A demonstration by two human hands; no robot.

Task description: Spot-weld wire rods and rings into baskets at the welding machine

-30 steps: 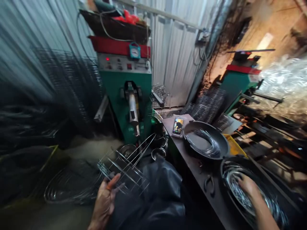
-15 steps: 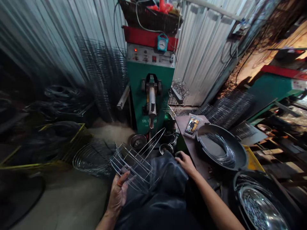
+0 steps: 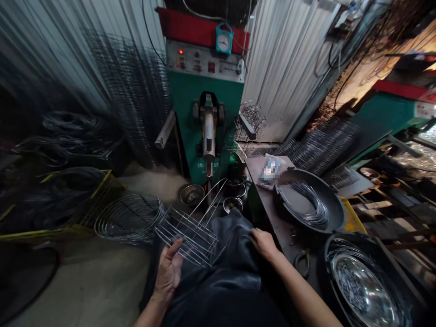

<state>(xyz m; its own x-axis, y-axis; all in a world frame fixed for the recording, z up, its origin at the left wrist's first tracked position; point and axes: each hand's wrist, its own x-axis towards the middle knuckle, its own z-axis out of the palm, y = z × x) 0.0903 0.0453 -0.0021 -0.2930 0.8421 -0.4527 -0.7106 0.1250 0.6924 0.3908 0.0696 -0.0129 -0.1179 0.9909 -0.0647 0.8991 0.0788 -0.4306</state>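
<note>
My left hand [image 3: 169,268] is closed on a wire rack [image 3: 190,234] made of thin metal rods, with the thumb over its near left edge. The rack is tilted above my lap, and two long rods rise from it toward the machine. A dark, shiny cloth [image 3: 235,247] covers my lap. At its right edge is my right hand [image 3: 265,244], fingers curled in on the cloth; the fingertips are partly hidden. Beyond the rack stands a green welding machine [image 3: 184,97] with a metal electrode arm [image 3: 209,136].
Small metal bowls [image 3: 192,194] sit beneath the machine. Wire rings [image 3: 129,218] and a yellow crate [image 3: 91,204] lie at left. On the right bench are a black pan [image 3: 279,190] with coiled wire, pliers [image 3: 302,263] and a steel bowl [image 3: 381,295] of small metal pieces.
The view has shifted, so the machine sits higher and further left. My right hand's fingers have drawn in at the cloth's edge. The left hand still holds the rack.
</note>
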